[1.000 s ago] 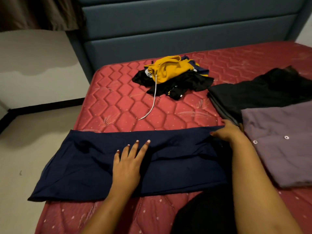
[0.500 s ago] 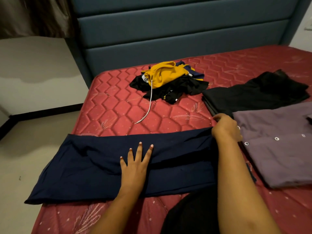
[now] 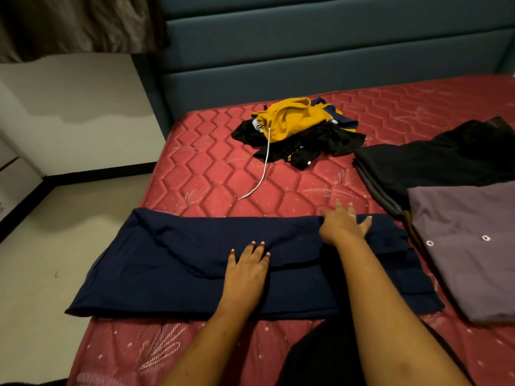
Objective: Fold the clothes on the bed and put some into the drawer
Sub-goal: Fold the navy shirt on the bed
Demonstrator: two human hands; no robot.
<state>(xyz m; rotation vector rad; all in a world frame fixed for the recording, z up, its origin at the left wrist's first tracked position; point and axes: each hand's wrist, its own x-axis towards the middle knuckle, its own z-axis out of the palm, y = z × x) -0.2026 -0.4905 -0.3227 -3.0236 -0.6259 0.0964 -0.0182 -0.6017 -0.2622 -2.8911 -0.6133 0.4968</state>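
A person is leaning over a red quilted mattress (image 3: 211,174), pressing the left hand (image 3: 246,274) flat, fingers straight and close together, on the middle of a navy garment (image 3: 156,268). The garment is lying folded into a long band across the near side of the bed. The right hand (image 3: 344,224) is reaching to the band's far edge towards its right end, fingers spread and straight, gripping nothing (whether the palm is bearing down on the cloth cannot be told). Farther up the bed, near the blue padded headboard (image 3: 306,51), a loose heap of yellow and black clothes (image 3: 295,126) is waiting unfolded, a white drawstring (image 3: 263,174) trailing from it over the mattress. To the right, a folded black garment (image 3: 434,162) is lying flat, and a greyish-purple garment with snap buttons (image 3: 471,252) is overlapping its near edge, just beside the navy band's right end. A pale floor (image 3: 55,246) is showing on the left.
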